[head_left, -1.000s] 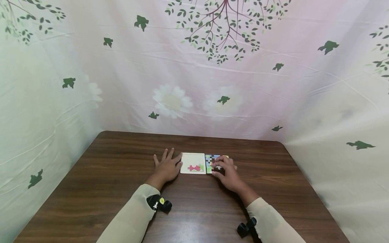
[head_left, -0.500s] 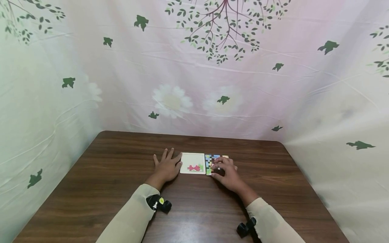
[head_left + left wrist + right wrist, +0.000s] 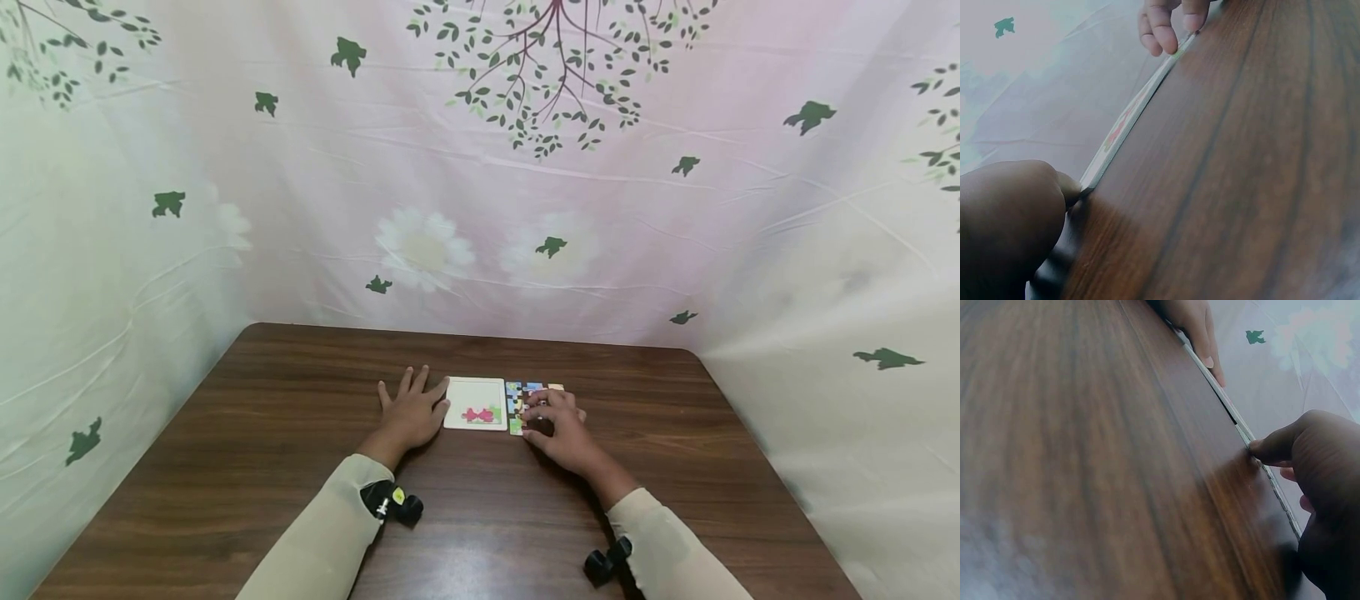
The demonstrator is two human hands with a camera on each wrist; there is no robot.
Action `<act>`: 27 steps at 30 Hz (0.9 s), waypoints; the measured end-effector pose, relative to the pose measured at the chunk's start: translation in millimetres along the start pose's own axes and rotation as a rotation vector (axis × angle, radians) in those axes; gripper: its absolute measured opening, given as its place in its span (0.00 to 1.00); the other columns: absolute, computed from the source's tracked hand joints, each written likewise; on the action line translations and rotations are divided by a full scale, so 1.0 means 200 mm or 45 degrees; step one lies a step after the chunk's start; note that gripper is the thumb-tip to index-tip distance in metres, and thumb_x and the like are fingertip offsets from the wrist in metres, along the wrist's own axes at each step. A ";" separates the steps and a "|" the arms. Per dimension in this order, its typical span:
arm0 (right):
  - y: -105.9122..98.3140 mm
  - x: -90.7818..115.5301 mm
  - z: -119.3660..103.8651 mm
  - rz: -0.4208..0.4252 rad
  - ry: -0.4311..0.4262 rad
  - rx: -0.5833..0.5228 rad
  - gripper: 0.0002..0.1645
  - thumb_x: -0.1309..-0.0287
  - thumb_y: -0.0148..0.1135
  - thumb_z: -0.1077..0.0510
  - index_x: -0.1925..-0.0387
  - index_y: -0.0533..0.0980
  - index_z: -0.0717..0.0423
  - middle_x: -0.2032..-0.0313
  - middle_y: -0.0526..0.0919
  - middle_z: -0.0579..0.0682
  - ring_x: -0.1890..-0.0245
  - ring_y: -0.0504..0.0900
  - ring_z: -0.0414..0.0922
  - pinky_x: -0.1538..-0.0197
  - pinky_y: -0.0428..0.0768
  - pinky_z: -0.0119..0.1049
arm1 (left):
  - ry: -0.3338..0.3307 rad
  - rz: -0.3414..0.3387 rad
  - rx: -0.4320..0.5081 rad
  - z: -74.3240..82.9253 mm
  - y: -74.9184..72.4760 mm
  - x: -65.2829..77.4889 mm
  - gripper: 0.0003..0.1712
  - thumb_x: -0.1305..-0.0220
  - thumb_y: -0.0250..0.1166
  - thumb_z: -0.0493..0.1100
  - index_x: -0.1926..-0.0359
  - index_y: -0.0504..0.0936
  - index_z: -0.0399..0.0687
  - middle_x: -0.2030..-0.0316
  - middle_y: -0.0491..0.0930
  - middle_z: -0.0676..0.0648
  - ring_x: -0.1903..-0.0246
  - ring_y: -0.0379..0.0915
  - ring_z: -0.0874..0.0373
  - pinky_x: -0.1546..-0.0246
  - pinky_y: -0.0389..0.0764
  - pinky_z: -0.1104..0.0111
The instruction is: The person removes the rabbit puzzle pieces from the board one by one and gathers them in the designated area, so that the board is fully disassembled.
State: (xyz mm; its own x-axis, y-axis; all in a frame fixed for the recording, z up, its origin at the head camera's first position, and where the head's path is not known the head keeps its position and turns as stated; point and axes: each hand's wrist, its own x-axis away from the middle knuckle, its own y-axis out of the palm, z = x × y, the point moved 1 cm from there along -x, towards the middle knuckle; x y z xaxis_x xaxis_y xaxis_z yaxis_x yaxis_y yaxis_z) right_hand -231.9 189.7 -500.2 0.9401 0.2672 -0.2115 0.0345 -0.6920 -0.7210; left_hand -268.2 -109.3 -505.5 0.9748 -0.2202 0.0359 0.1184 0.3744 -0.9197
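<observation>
My left hand lies spread on the table, its thumb and index finger touching the left edge of a white puzzle board. Red and green pieces sit in the board's lower right. Beside its right edge is a block of colourful jigsaw puzzle pieces, partly hidden under my right hand. My right thumb and fingertips are curled at a puzzle piece in the block's lower left. In the right wrist view the thumb meets the near edge of the pieces. The left wrist view shows the board edge-on.
The brown wooden table stretches toward me and to both sides. Printed fabric hangs behind it and at left and right. Black wrist cameras sit on both sleeves.
The left column of jigsaw pieces has slid slightly toward me under my right fingers, so its lower end sits below the board's bottom edge. My left hand has stayed in place.
</observation>
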 end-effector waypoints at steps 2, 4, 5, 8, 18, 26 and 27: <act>0.00 0.00 0.00 0.001 -0.004 0.002 0.07 0.38 0.80 0.63 0.60 0.90 0.52 0.39 0.81 0.54 0.27 0.63 0.61 0.36 0.54 0.63 | 0.000 -0.001 0.002 0.00 0.00 0.00 0.33 0.13 0.46 0.60 0.14 0.64 0.65 0.11 0.50 0.41 0.11 0.37 0.36 0.21 0.30 0.21; 0.00 0.00 0.00 0.007 -0.011 0.010 0.07 0.38 0.80 0.64 0.60 0.90 0.52 0.39 0.81 0.54 0.27 0.63 0.61 0.37 0.54 0.63 | 0.000 -0.002 0.005 0.00 0.00 0.00 0.33 0.13 0.46 0.60 0.14 0.64 0.65 0.11 0.50 0.41 0.11 0.36 0.36 0.21 0.30 0.21; 0.00 0.00 0.00 0.008 -0.016 0.015 0.07 0.38 0.80 0.64 0.59 0.91 0.52 0.40 0.81 0.54 0.28 0.63 0.61 0.37 0.54 0.63 | 0.000 -0.001 0.005 0.00 0.00 0.00 0.33 0.13 0.46 0.60 0.14 0.64 0.65 0.11 0.50 0.41 0.11 0.36 0.36 0.21 0.30 0.21; 0.00 0.00 0.00 0.011 -0.022 0.023 0.07 0.38 0.79 0.64 0.59 0.91 0.53 0.40 0.81 0.55 0.28 0.64 0.61 0.38 0.54 0.62 | 0.000 -0.001 0.001 0.00 0.00 0.00 0.33 0.13 0.46 0.60 0.14 0.64 0.65 0.11 0.51 0.41 0.11 0.37 0.36 0.21 0.30 0.21; 0.00 0.00 0.00 0.032 -0.019 -0.004 0.10 0.36 0.78 0.64 0.54 0.91 0.53 0.38 0.81 0.56 0.29 0.63 0.61 0.39 0.53 0.61 | 0.006 0.006 0.004 0.00 0.01 -0.01 0.33 0.13 0.46 0.61 0.14 0.64 0.65 0.11 0.50 0.41 0.11 0.36 0.36 0.21 0.30 0.22; 0.02 -0.04 -0.03 0.080 -0.092 0.031 0.09 0.36 0.77 0.64 0.54 0.90 0.55 0.40 0.83 0.56 0.33 0.67 0.60 0.40 0.57 0.64 | 0.008 -0.008 0.017 0.00 0.01 -0.01 0.33 0.13 0.46 0.61 0.14 0.64 0.65 0.11 0.50 0.41 0.11 0.35 0.36 0.21 0.29 0.22; 0.02 -0.05 -0.03 0.084 -0.107 0.037 0.09 0.37 0.77 0.64 0.55 0.90 0.55 0.41 0.83 0.56 0.34 0.68 0.60 0.41 0.58 0.64 | 0.008 -0.008 0.015 0.00 0.00 -0.01 0.33 0.13 0.46 0.61 0.14 0.64 0.65 0.11 0.49 0.41 0.11 0.35 0.36 0.21 0.29 0.22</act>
State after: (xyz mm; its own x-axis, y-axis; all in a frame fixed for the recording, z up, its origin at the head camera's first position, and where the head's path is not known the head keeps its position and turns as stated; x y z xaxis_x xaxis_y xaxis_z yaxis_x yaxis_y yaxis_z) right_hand -238.3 179.9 -498.0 0.9082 0.2778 -0.3131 -0.0378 -0.6906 -0.7223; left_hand -270.6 -109.2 -506.7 0.9728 -0.2282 0.0388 0.1266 0.3839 -0.9147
